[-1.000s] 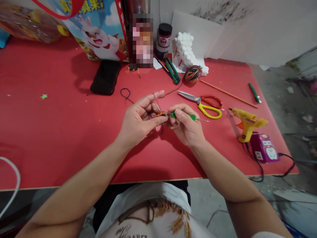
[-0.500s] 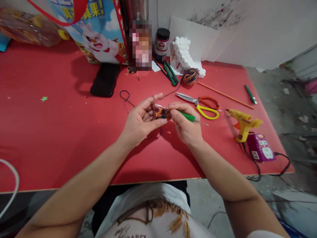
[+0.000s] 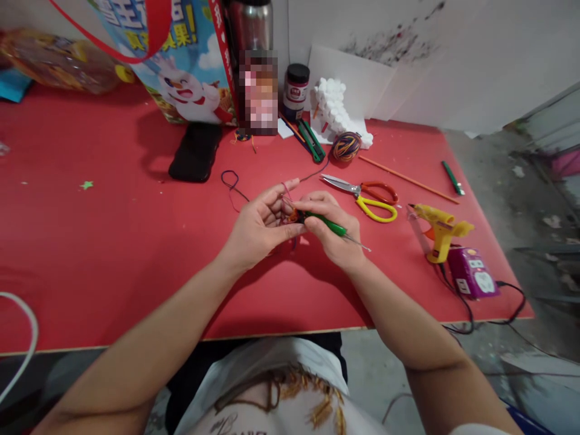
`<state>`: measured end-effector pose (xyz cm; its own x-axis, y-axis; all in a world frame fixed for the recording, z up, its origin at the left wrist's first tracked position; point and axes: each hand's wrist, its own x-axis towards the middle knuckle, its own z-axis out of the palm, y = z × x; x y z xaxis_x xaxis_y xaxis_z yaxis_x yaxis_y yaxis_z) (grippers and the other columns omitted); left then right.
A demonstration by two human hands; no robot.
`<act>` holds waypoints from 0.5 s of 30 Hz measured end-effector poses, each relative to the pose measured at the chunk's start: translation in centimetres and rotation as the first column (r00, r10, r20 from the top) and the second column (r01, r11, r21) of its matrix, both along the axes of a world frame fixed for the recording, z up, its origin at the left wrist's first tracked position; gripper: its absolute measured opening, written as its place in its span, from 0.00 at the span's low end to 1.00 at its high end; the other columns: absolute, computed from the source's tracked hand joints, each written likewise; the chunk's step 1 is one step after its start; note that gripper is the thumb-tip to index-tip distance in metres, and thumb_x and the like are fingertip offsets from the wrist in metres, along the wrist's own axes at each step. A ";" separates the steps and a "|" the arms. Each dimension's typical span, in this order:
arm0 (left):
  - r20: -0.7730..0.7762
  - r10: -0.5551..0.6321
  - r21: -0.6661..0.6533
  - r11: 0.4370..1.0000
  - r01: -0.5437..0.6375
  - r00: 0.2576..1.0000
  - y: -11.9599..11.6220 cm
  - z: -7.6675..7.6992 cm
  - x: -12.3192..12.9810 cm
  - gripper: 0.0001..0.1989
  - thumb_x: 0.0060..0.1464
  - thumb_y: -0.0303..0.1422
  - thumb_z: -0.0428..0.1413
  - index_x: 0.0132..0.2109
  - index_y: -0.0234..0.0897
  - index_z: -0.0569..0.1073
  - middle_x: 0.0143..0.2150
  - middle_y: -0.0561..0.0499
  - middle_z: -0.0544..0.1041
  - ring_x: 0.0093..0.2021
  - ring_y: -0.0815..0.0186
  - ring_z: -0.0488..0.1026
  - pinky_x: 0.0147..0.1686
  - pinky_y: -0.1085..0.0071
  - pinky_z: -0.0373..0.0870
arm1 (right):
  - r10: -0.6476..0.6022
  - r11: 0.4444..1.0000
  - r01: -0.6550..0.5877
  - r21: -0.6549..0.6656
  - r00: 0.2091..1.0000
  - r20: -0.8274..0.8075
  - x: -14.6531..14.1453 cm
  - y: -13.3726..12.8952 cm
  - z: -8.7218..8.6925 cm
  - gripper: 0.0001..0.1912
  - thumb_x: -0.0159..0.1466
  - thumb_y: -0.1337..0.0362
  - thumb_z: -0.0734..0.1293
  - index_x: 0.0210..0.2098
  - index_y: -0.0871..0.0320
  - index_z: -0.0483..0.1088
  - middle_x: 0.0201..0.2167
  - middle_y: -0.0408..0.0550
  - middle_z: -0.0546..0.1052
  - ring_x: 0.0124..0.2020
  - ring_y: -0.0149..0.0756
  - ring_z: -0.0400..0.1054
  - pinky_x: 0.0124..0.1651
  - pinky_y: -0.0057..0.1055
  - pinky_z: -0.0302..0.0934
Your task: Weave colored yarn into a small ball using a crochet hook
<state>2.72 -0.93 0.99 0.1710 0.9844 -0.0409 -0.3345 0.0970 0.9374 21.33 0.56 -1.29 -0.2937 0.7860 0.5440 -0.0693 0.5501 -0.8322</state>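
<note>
My left hand [image 3: 254, 232] pinches a small multicoloured crochet piece [image 3: 294, 215] between thumb and fingers, with yarn looped over its raised index finger. In my right hand [image 3: 338, 238] is a crochet hook [image 3: 333, 225] with a green handle, its thin metal end sticking out past the palm. The hook's working tip meets the piece and is partly hidden by fingers. A strand of yarn [image 3: 315, 173] runs from the left index finger back to a variegated yarn ball [image 3: 347, 147]. Another dark loop of yarn [image 3: 230, 179] lies left of the hands.
Scissors [image 3: 362, 196] lie right of my hands, with a yellow glue gun [image 3: 439, 229] and purple power box [image 3: 473, 273] beyond. Behind are a black phone [image 3: 196, 152], green utility knife [image 3: 312, 142], dark jar [image 3: 296, 92], printed bag [image 3: 181, 66] and orange stick [image 3: 408, 179].
My right hand has moved closer to the left, its fingers now covering more of the crochet piece and the hook tip. The hook's rear end tilts lower. The whole view has shifted slightly.
</note>
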 end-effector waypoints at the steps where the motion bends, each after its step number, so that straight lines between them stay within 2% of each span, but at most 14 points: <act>1: 0.030 -0.011 -0.027 1.000 0.012 0.999 0.0 0.0 -0.1 0.45 0.38 0.21 0.78 0.65 0.38 0.78 0.41 0.53 0.81 0.39 0.71 0.76 0.43 0.77 0.77 | 0.002 1.000 -0.002 0.009 1.000 0.013 0.1 0.1 0.0 0.14 0.72 0.61 0.74 0.57 0.44 0.83 0.49 0.49 0.81 0.53 0.40 0.76 0.60 0.42 0.72; 6: 0.228 -0.078 -0.159 0.980 0.116 0.971 0.0 0.2 -0.6 0.34 0.44 0.25 0.77 0.60 0.37 0.82 0.40 0.51 0.81 0.39 0.70 0.79 0.43 0.76 0.78 | 0.012 0.995 -0.023 0.094 0.993 0.116 0.9 0.3 0.7 0.14 0.72 0.63 0.72 0.56 0.48 0.81 0.49 0.52 0.81 0.55 0.44 0.76 0.60 0.46 0.73; 10: 0.318 -0.107 -0.234 0.954 0.187 0.942 0.0 0.6 -0.8 0.31 0.46 0.27 0.77 0.59 0.34 0.84 0.41 0.49 0.82 0.38 0.68 0.81 0.39 0.76 0.78 | 0.026 0.989 -0.048 0.137 0.988 0.154 1.1 0.4 1.1 0.14 0.69 0.65 0.73 0.53 0.50 0.80 0.49 0.52 0.80 0.53 0.43 0.77 0.57 0.45 0.74; 13: 0.354 -0.130 -0.228 0.948 0.220 0.926 0.0 0.8 -0.8 0.27 0.45 0.32 0.77 0.53 0.30 0.86 0.40 0.46 0.83 0.32 0.72 0.76 0.30 0.79 0.73 | 0.029 0.999 -0.032 0.036 0.996 0.083 0.7 0.2 0.9 0.11 0.65 0.66 0.77 0.47 0.50 0.81 0.47 0.50 0.81 0.54 0.43 0.77 0.60 0.45 0.72; 15: 0.318 -0.133 -0.208 0.956 0.206 0.939 0.2 0.6 -0.7 0.23 0.47 0.39 0.77 0.47 0.29 0.87 0.36 0.46 0.82 0.27 0.74 0.71 0.24 0.80 0.67 | 0.020 0.988 -0.029 -0.149 0.998 -0.057 0.0 -0.1 0.6 0.07 0.64 0.65 0.79 0.42 0.51 0.81 0.44 0.48 0.81 0.52 0.42 0.78 0.59 0.43 0.72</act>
